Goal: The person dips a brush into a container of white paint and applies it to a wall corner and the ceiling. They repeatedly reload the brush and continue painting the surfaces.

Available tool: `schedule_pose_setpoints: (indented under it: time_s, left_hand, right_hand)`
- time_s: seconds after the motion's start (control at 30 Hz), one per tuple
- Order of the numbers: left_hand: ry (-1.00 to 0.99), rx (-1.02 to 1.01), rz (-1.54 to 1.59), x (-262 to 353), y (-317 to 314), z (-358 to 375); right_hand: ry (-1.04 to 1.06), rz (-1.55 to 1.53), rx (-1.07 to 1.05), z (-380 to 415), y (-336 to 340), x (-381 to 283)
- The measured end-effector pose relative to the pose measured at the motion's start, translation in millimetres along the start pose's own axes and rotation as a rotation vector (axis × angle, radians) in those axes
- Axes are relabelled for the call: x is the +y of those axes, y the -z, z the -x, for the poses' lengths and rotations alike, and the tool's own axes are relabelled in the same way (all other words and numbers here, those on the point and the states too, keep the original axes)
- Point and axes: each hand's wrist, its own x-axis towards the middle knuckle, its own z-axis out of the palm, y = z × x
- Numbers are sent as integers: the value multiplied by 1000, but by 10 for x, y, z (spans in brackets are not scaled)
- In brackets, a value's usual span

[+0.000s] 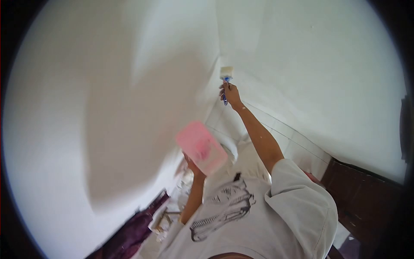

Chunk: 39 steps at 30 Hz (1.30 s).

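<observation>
My right hand (230, 94) is wrapped round the blue handle of a paintbrush (226, 72), its pale bristles pointing up close to the corner where two white walls meet. Lower down, my left hand (189, 162) holds a pink plastic container (201, 146) from its left side and underneath. Smears of white paint show inside the container. Most of the left fingers are hidden behind it.
The left wall (116, 108) carries a large shadow, and the right wall (310, 73) runs down to white tiles (297, 142). Dark brown furniture (358, 194) stands at lower right. Purple cloth (133, 231) lies at lower left.
</observation>
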Motion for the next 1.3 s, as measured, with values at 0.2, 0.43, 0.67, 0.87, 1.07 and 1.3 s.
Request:
schedule_pose_setpoints:
  time_s: [0.2,0.43,0.67,0.87,1.07,1.3]
  left_hand:
    - [-106,-113,-332,49,-291,-167]
    - [377,-606,326,190,-1287,-258]
    - [712,-573,725,71,-1756,-72]
    - [962,-393,922,-293,-1678,174]
    - [474,-618,-152,-343,-1636,340]
    - [429,-576,595,-547,-1725,469]
  right_hand:
    - [285,3,-277,1981,644,-521]
    - [633,199,-85,3386,1190,-1160]
    - [660,262,101,3624,1234,-1417]
    - [666,363,214,3885,1274,-1522]
    - [665,617,240,4070,1392,-1464]
    - [750,990,76,4256,1699,-1541]
